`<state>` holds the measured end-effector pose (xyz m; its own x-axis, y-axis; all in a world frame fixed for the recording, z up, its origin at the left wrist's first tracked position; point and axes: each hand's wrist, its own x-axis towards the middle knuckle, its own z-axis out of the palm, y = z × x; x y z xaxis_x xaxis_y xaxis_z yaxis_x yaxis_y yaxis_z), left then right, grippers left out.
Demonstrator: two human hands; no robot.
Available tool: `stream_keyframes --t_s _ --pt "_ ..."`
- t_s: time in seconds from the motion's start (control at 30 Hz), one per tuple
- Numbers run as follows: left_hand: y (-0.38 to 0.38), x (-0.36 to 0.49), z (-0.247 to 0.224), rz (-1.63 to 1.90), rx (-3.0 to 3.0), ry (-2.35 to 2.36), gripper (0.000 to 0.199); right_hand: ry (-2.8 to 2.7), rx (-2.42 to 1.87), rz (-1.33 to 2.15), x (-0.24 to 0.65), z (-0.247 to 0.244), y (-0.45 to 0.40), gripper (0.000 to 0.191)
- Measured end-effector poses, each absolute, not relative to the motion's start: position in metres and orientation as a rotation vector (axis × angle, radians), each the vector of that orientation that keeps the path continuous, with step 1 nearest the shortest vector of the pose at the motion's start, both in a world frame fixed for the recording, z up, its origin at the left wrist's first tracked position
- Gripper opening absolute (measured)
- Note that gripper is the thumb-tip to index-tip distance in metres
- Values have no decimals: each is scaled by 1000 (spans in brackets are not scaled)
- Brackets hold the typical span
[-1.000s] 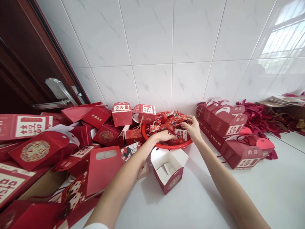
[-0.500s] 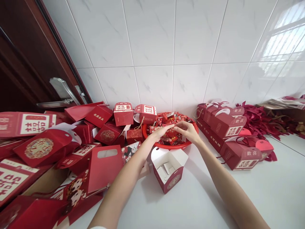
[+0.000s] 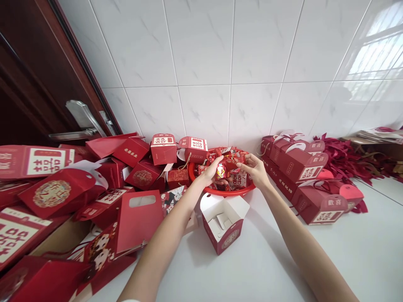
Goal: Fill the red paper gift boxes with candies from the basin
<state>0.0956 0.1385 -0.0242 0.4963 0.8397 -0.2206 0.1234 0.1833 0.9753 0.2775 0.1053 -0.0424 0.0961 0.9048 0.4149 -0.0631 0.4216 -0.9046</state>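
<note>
A red plastic basin [image 3: 217,193] full of candies in shiny red wrappers lies between my hands. Over its left side, my left hand [image 3: 213,173] closes around a few wrapped candies [image 3: 221,171], one with a gold and white print. My right hand [image 3: 256,170] is at the basin's right side, thumb and fingers pinched on the edge of a red candy wrapper [image 3: 236,160]. Just in front of the basin stands an open dark red gift box [image 3: 224,235], its white flaps spread and its inside showing folded white card.
Many red gift boxes [image 3: 59,191] are heaped on the left, beside a dark door [image 3: 28,67]. Stacked closed boxes [image 3: 296,167] stand on the right, with dark red ribbons [image 3: 341,157] behind them. A white tiled wall [image 3: 204,54] rises behind the basin.
My hands have moved apart above the basin. Candies now show in my left hand, and my right hand has shifted right with its fingertips on a red wrapper. The open box has stayed put.
</note>
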Motion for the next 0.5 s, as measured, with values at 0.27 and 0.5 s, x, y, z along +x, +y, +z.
stream_keyframes --t_s 0.27,0.5 --pt "136 94 -20 603 1088 869 53 -1293 -762 861 280 -46 109 27" --pt "142 90 -26 773 1064 811 49 -1459 -779 807 281 -45 106 10"
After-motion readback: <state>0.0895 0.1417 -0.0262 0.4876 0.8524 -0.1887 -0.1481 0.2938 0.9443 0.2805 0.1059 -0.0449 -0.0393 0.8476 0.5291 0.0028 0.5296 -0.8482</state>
